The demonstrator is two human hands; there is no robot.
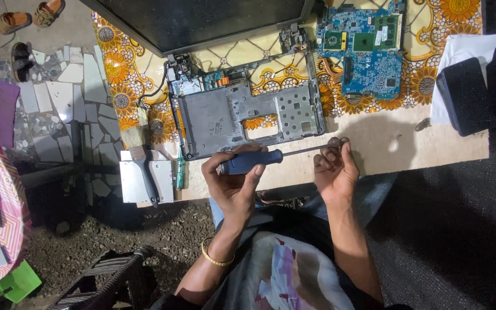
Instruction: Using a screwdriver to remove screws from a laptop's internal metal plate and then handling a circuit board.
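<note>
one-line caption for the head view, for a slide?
Left hand grips a blue-handled screwdriver, right hand pinching its tip, over a stripped laptop base beside a blue circuit board.

The laptop chassis (242, 115) lies on the counter (409, 149), with the screen panel (202, 20) behind it and the circuit board (365, 49) to its right. Further right sits a case (466, 95) on a sheet of paper (466, 46). Left of the chassis a brush (142, 158) rests on a metal plate (130, 183). Before the chassis, a screwdriver (271, 158) lies crosswise between the left hand (233, 183) and the right hand (334, 169).
</note>
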